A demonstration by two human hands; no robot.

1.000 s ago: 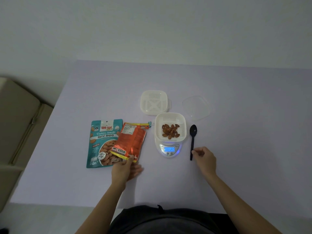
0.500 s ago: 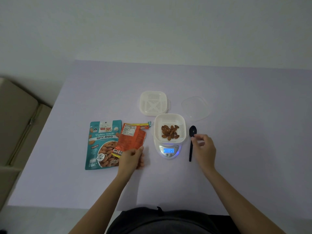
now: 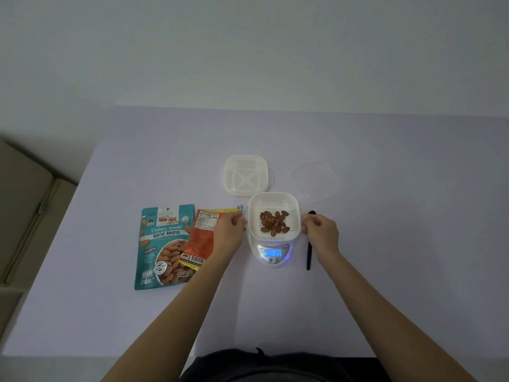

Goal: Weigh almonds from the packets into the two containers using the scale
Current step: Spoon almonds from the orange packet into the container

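Note:
A white slotted container [image 3: 292, 205] holding several almonds [image 3: 274, 222] sits on the small white scale [image 3: 272, 255], whose lit blue display reads 20. My left hand [image 3: 229, 230] is at the container's left rim with its fingers curled and a little apart. My right hand [image 3: 321, 232] mirrors it at the right rim. Both hold nothing, and the fingertips are at or just off the rim. A second white slotted container [image 3: 246, 175] stands empty behind the scale. The teal roasted-almond packet [image 3: 164, 246] lies flat at the left. The orange packet [image 3: 199, 238] overlaps its right side.
A black spoon [image 3: 309, 256] lies right of the scale, partly under my right hand. A clear lid [image 3: 314, 181] rests at the back right. The lilac table [image 3: 413, 244] ends at a wall behind, and a beige sofa [image 3: 24, 205] stands off its left edge.
My left hand let go of the orange packet and moved right to the container's left rim. My right hand left the spoon on the table and moved to the right rim.

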